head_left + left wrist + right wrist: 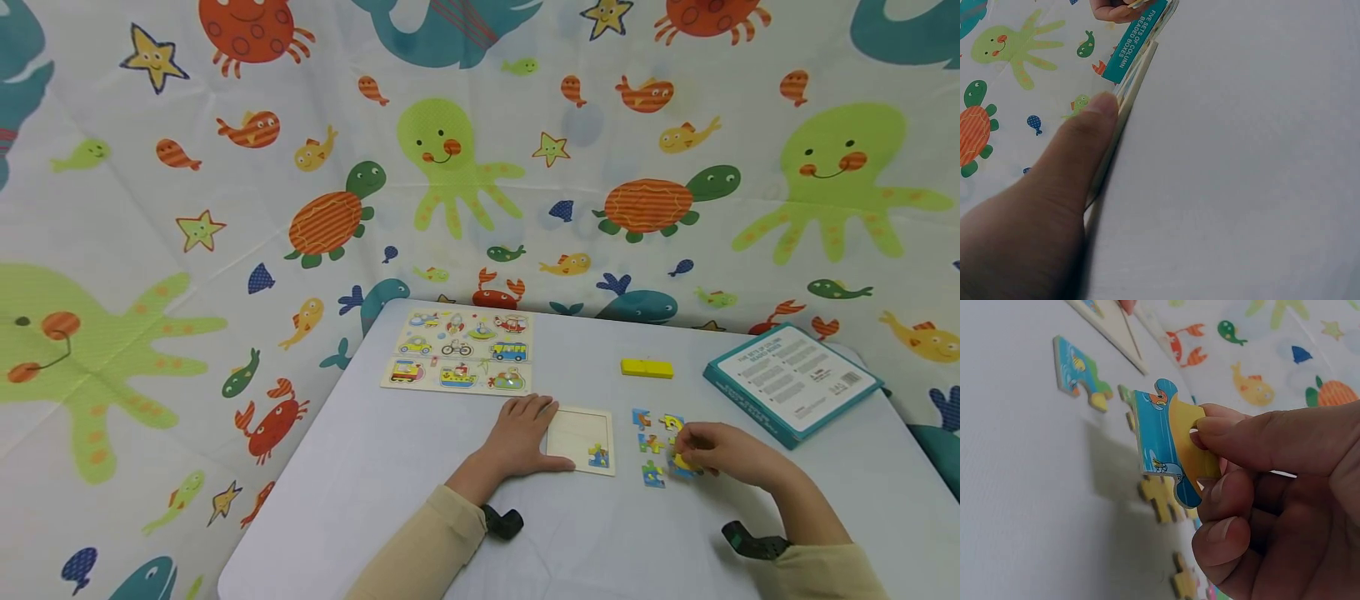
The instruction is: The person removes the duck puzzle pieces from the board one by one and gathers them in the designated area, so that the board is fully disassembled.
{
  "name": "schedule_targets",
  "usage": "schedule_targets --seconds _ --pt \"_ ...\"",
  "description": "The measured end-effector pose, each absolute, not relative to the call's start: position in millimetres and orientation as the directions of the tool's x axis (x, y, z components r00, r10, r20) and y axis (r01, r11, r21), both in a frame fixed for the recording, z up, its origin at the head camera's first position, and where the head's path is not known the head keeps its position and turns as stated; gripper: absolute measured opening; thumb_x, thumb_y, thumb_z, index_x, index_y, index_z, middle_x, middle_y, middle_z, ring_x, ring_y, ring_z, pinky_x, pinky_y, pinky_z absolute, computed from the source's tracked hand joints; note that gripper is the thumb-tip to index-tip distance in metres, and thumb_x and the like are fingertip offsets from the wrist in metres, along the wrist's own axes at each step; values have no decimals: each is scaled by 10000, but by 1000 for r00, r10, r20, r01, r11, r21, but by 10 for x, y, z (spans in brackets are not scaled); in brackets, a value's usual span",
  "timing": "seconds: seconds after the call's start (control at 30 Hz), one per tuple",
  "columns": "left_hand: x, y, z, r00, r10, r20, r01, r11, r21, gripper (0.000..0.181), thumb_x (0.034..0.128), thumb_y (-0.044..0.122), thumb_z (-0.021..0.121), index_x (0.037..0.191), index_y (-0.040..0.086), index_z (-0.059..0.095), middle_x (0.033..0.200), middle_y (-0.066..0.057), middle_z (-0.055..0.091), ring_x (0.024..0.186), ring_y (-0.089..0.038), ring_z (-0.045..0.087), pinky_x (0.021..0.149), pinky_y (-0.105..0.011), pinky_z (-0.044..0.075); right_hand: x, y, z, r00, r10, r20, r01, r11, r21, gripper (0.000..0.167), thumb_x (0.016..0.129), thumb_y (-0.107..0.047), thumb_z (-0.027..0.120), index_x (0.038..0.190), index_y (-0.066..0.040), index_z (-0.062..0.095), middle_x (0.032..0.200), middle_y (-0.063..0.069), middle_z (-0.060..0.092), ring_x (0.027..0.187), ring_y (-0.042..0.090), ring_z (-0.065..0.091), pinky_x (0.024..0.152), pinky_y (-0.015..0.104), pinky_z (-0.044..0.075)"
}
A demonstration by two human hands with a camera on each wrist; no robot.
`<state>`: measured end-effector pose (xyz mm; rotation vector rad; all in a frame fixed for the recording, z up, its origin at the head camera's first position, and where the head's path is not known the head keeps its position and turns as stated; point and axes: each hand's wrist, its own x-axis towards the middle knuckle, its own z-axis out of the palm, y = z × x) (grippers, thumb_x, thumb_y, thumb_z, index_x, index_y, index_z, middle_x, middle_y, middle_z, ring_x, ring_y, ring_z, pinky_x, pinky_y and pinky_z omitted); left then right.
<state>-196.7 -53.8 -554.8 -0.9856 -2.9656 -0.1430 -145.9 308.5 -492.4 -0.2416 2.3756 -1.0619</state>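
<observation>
My left hand point(519, 440) rests along the left side of a square wooden puzzle tray point(572, 432), fingers spread at its top corner and thumb at its lower edge. In the left wrist view the thumb point(1079, 147) lies against the tray's edge. One puzzle piece point(598, 456) sits in the tray's lower right corner. My right hand point(731, 452) pinches a blue and yellow puzzle piece point(1159, 434) between thumb and fingers, raised off the table. Several loose puzzle pieces point(652, 475) lie between the tray and the right hand; the hand partly hides some.
A wooden board with vehicle pictures point(457, 350) lies at the back left. Behind the loose pieces is a yellow block point(647, 368), and a teal and white box point(795, 379) lies at the right. A curtain with sea animals point(525, 167) hangs behind the white table point(600, 533).
</observation>
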Motion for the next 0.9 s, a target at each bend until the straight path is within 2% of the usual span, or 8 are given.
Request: schedule_targets --seconds 0.6,0.9 --pt "-1965 -542 -5536 -802 596 34 596 799 80 1099 737 934 368 1567 218 293 1581 37 334 1476 -202 281 1200 -457 242 -1348 3145 -5023 -839 -358 -411 74 672 -737 158 947 -204 645 1030 -71 622 875 63 583 763 183 533 610 261 438" --pt "-1950 -546 -5513 -803 596 27 596 798 88 1099 736 932 373 1565 215 296 1581 35 338 1477 -204 284 1201 -454 240 -1352 3147 -5066 -842 -334 -424 88 689 -719 143 941 -213 655 1022 -98 632 890 34 589 787 182 529 616 261 435"
